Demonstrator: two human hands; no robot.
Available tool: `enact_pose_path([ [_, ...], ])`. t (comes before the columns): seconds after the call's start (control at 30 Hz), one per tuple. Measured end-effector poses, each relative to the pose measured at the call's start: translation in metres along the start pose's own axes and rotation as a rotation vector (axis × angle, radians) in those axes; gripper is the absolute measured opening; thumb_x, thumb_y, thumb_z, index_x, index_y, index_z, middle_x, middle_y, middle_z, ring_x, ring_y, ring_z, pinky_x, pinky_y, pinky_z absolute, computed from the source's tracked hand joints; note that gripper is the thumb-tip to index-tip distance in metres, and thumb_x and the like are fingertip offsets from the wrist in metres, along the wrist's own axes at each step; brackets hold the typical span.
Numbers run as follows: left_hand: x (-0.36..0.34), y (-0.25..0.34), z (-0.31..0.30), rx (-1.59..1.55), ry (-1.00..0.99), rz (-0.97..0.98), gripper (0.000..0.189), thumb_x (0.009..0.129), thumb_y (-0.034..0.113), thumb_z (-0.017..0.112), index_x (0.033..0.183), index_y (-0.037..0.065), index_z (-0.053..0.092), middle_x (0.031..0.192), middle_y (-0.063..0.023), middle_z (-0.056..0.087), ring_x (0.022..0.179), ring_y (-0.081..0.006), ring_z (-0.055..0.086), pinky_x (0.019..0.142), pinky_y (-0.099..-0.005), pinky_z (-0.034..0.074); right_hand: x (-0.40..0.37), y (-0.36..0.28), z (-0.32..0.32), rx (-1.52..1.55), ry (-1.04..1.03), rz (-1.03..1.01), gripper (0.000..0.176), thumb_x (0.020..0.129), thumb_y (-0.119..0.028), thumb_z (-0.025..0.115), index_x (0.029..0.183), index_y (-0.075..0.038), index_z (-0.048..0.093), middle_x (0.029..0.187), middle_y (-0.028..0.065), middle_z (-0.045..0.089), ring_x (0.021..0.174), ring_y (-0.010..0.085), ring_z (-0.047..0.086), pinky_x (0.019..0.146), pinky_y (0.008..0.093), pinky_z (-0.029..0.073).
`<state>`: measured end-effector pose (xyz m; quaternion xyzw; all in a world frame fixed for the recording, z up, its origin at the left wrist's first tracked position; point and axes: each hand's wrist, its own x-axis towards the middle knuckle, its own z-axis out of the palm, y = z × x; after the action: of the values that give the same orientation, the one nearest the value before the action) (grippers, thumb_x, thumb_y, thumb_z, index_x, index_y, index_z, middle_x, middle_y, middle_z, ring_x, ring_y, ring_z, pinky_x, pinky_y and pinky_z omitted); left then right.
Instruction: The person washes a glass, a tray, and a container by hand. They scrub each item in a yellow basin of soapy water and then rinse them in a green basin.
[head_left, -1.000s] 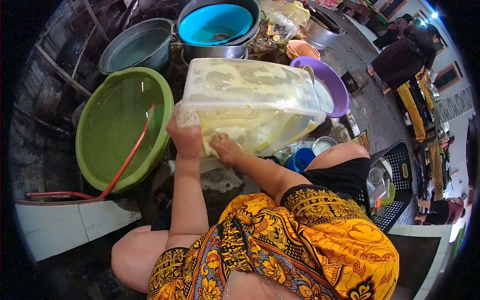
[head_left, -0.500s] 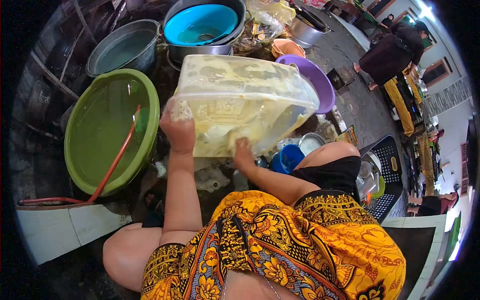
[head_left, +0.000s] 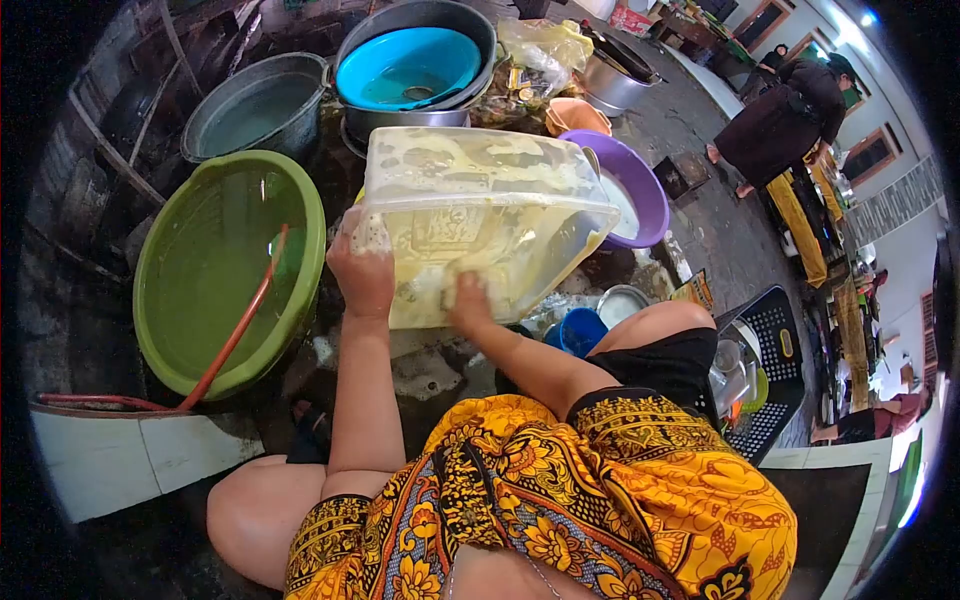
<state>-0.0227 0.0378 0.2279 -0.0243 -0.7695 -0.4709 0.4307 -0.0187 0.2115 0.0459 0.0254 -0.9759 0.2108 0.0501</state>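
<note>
A large clear plastic container (head_left: pixel 480 165), streaked with suds, is tilted on its side in front of me with its open mouth towards me. My left hand (head_left: pixel 362 265) is closed around its left rim, foam on the fingers. Inside the container, my right hand (head_left: pixel 468 300) presses against the inner wall, its fingers curled and a little blurred. Whatever those fingers hold is hard to make out against the suds.
Left stands a green basin (head_left: pixel 150 300) of water with a red hose (head_left: pixel 235 325). Behind are a grey tub (head_left: pixel 255 110) and a blue basin (head_left: pixel 405 65). To the right are a purple basin (head_left: pixel 650 195), a blue cup (head_left: pixel 582 332) and a black crate (head_left: pixel 785 350). A person (head_left: pixel 780 125) bends farther off.
My right hand has moved left and slightly up along the container's inside. The container sits slightly lower in view, and my left hand keeps its grip on the rim.
</note>
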Motion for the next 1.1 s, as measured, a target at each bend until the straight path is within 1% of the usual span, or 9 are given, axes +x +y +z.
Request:
enact_pose_path([
  [0.2, 0.003, 0.014, 0.003, -0.12, 0.042, -0.094, 0.022, 0.074, -0.002, 0.057, 0.096, 0.0, 0.058, 0.091, -0.0177, 0.062, 0.087, -0.0352, 0.06, 0.077, -0.0373, 0.047, -0.001, -0.067, -0.001, -0.048, -0.306, -0.378, 0.039, 0.075, -0.013, 0.062, 0.109, -0.003, 0.046, 0.111, 0.0183, 0.045, 0.105, 0.0359, 0.045, 0.086, 0.0458, 0.041],
  [0.33, -0.003, -0.001, 0.002, -0.02, 0.038, -0.031, 0.024, 0.074, -0.001, 0.058, 0.097, 0.0, 0.058, 0.094, -0.0175, 0.062, 0.089, -0.0353, 0.059, 0.079, -0.0378, 0.047, 0.001, -0.074, 0.0, 0.017, -0.26, -0.44, 0.037, 0.07, -0.009, 0.065, 0.103, -0.005, 0.048, 0.106, 0.017, 0.047, 0.101, 0.0366, 0.046, 0.082, 0.0449, 0.042],
  [0.43, -0.002, -0.007, -0.002, 0.093, -0.011, 0.003, 0.022, 0.078, 0.0, 0.057, 0.1, -0.003, 0.057, 0.091, -0.018, 0.062, 0.084, -0.0325, 0.06, 0.076, -0.036, 0.047, 0.001, -0.073, -0.026, 0.217, -0.133, -0.43, 0.036, 0.068, -0.006, 0.065, 0.1, -0.006, 0.05, 0.102, 0.0166, 0.048, 0.095, 0.0357, 0.048, 0.078, 0.0429, 0.042],
  [0.57, -0.005, -0.001, -0.006, 0.022, -0.018, -0.035, 0.026, 0.078, 0.002, 0.057, 0.104, -0.001, 0.058, 0.096, -0.0169, 0.062, 0.089, -0.0321, 0.06, 0.078, -0.0357, 0.047, 0.039, -0.056, -0.096, 0.243, 0.529, -0.394, 0.032, 0.067, -0.003, 0.064, 0.095, -0.006, 0.049, 0.089, 0.0148, 0.05, 0.084, 0.0328, 0.047, 0.072, 0.0415, 0.041],
  [0.63, -0.007, -0.006, -0.005, -0.044, -0.054, -0.123, 0.029, 0.078, 0.003, 0.057, 0.106, 0.001, 0.057, 0.101, -0.0171, 0.062, 0.095, -0.0338, 0.059, 0.081, -0.0378, 0.047, 0.055, -0.045, -0.128, 0.17, 0.666, -0.283, 0.031, 0.067, -0.001, 0.061, 0.096, -0.005, 0.049, 0.088, 0.0154, 0.051, 0.084, 0.0347, 0.046, 0.074, 0.0424, 0.039],
  [0.73, -0.006, -0.01, -0.005, -0.132, -0.12, -0.087, 0.029, 0.08, 0.004, 0.055, 0.109, 0.002, 0.058, 0.103, -0.0171, 0.062, 0.095, -0.0335, 0.059, 0.081, -0.0376, 0.047, 0.064, -0.01, -0.114, -0.047, 0.62, -0.423, 0.031, 0.067, 0.002, 0.058, 0.096, -0.004, 0.049, 0.091, 0.0173, 0.05, 0.086, 0.0374, 0.046, 0.075, 0.0437, 0.038],
  [0.87, 0.004, 0.004, -0.008, -0.056, -0.044, -0.101, 0.027, 0.081, 0.003, 0.052, 0.108, 0.002, 0.058, 0.102, -0.0163, 0.062, 0.094, -0.0327, 0.059, 0.08, -0.0373, 0.048, 0.051, 0.014, -0.064, 0.089, 0.38, -0.463, 0.037, 0.063, 0.007, 0.054, 0.098, -0.004, 0.047, 0.093, 0.0189, 0.049, 0.084, 0.04, 0.046, 0.071, 0.0449, 0.038],
  [0.97, 0.015, 0.008, -0.019, 0.096, -0.027, -0.019, 0.028, 0.08, 0.003, 0.052, 0.108, 0.003, 0.058, 0.1, -0.0156, 0.062, 0.092, -0.0323, 0.059, 0.078, -0.0378, 0.048, 0.032, -0.019, -0.09, 0.149, 0.286, -0.454, 0.032, 0.064, 0.005, 0.057, 0.094, -0.005, 0.048, 0.091, 0.0176, 0.049, 0.083, 0.0391, 0.046, 0.071, 0.0444, 0.038],
  [1.1, 0.039, 0.039, -0.038, 0.261, -0.06, 0.14, 0.032, 0.077, 0.005, 0.055, 0.109, 0.004, 0.057, 0.098, -0.015, 0.061, 0.088, -0.0329, 0.06, 0.075, -0.039, 0.049, 0.042, -0.042, -0.151, 0.001, 0.45, -0.555, 0.029, 0.068, -0.008, 0.063, 0.094, -0.006, 0.05, 0.093, 0.0148, 0.049, 0.085, 0.0351, 0.047, 0.074, 0.043, 0.038],
])
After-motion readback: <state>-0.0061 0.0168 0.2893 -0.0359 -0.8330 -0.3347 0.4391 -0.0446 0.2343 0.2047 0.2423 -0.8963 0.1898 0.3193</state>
